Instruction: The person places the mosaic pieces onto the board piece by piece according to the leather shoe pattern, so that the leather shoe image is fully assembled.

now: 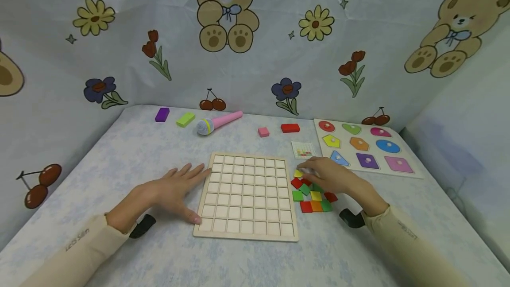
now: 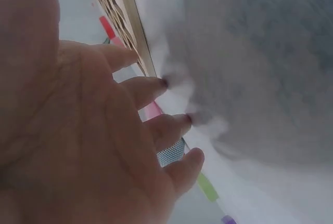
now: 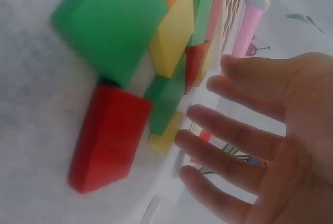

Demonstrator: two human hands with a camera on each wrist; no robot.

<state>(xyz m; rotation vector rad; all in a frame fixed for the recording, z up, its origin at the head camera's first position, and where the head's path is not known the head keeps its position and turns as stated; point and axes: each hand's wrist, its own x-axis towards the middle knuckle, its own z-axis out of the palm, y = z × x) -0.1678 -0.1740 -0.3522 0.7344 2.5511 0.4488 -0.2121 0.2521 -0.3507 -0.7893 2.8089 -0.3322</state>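
A square wooden grid board (image 1: pixel 247 200) lies flat on the table, its many cells bare. My left hand (image 1: pixel 173 191) rests at its left side with fingers spread, the thumb at the lower left corner and fingertips at the upper left edge. To the right of the board is a loose heap of small square tiles, among them a red tile (image 1: pixel 306 207), an orange tile (image 1: pixel 316 206) and a green tile (image 3: pixel 117 24). My right hand (image 1: pixel 328 174) hovers over the back of this heap. Its fingers (image 3: pixel 229 122) are extended and loosely parted, holding nothing.
Behind the board lie a purple block (image 1: pixel 162 114), a light green block (image 1: pixel 185 119), a pink toy microphone (image 1: pixel 217 122), a pink cube (image 1: pixel 263 132) and a red block (image 1: pixel 290 128). A pattern card (image 1: pixel 303 150) and a knobbed shape puzzle (image 1: pixel 345 140) are at the back right.
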